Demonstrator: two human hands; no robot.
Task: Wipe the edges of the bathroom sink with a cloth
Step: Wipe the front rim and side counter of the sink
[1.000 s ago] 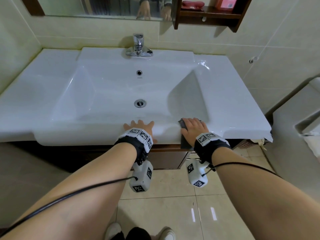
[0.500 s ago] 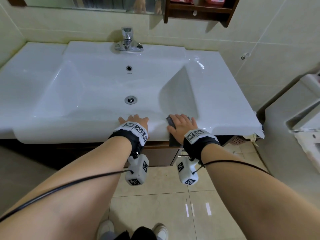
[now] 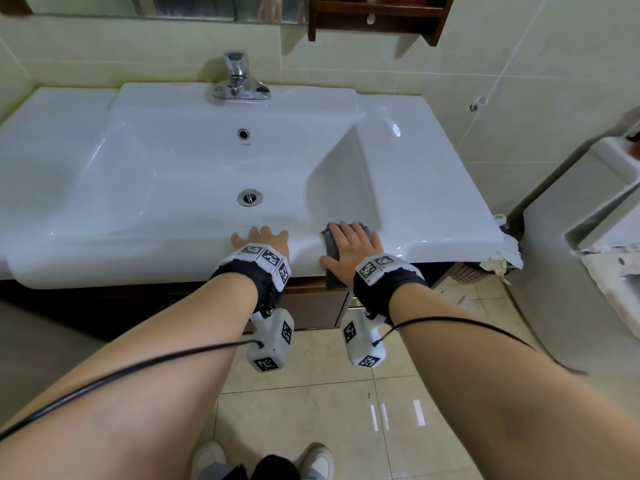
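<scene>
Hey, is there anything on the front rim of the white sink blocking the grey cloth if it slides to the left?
Yes: the left hand lies flat on the white sink's front rim, just left of the grey cloth under the right hand. Beyond the left hand the rim looks bare.

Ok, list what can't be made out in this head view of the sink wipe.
- cloth: mostly covered by the right hand; its full shape is hidden.
- left hand: the wrist band hides its palm contact with the sink edge.
- shelf: items cut off by the top frame edge.
- Print under the overflow hole: too small to read.
</scene>
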